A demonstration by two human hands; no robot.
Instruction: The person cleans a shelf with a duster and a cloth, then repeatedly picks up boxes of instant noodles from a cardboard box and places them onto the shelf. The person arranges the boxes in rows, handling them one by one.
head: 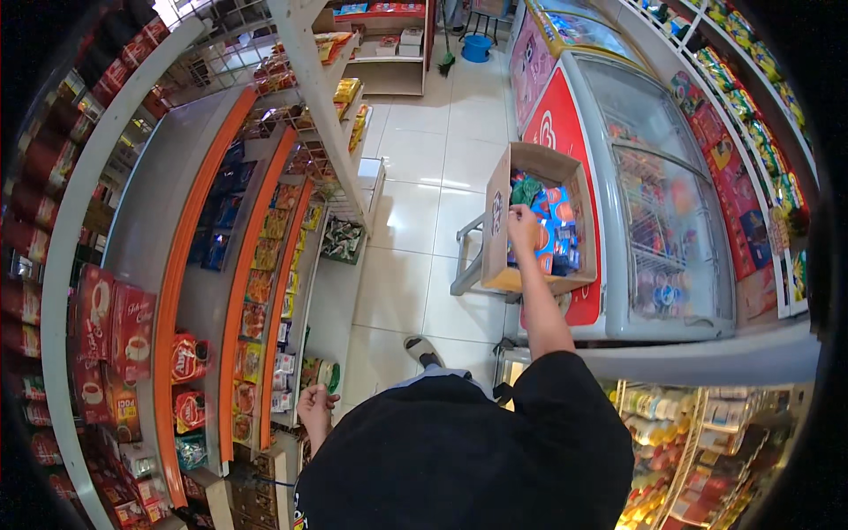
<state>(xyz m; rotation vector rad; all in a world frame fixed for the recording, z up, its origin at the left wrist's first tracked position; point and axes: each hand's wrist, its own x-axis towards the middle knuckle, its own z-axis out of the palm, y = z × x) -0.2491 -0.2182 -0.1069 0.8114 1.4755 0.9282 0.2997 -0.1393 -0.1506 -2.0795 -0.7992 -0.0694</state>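
My right hand [523,228] reaches into an open cardboard box [497,225], its fingers bent near the left wall beside a green packet [525,191]. Whether those fingers grip anything is hidden. Blue and orange packets [555,205] and dark blue packets [566,246] fill much of the box. A grey stool [468,265] supports it, close against a red-fronted chest freezer [570,132]. Low at the left, my left hand [317,405] hangs loosely curled beside the shelves. Just above it is a green and white packet [320,373]; contact between them is unclear.
Orange-edged shelves [235,298] with food packets run along my left. A white metal post [324,112] rises there. Glass freezer lids [662,225] are on the right, and a lit cabinet of bottles [662,437] stands lower right. A blue bucket [476,48] and broom [447,63] are ahead.
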